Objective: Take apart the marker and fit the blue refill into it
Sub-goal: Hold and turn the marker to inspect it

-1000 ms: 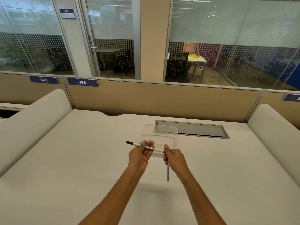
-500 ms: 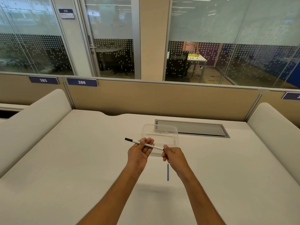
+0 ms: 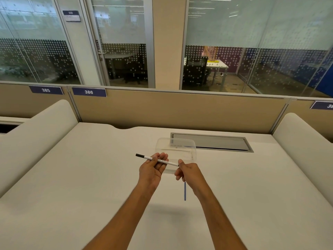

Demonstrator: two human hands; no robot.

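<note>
While the marker is held level above the desk, its long axis running left to right, its middle is gripped by the left hand and its right end pinched by the right hand; the blue refill lies just nearer, under the right wrist, pointing near to far.

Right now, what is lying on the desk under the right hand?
A thin blue refill lies on the white desk. Its near part shows below the right hand; its far end is covered by that hand, so where it stops cannot be seen.
</note>
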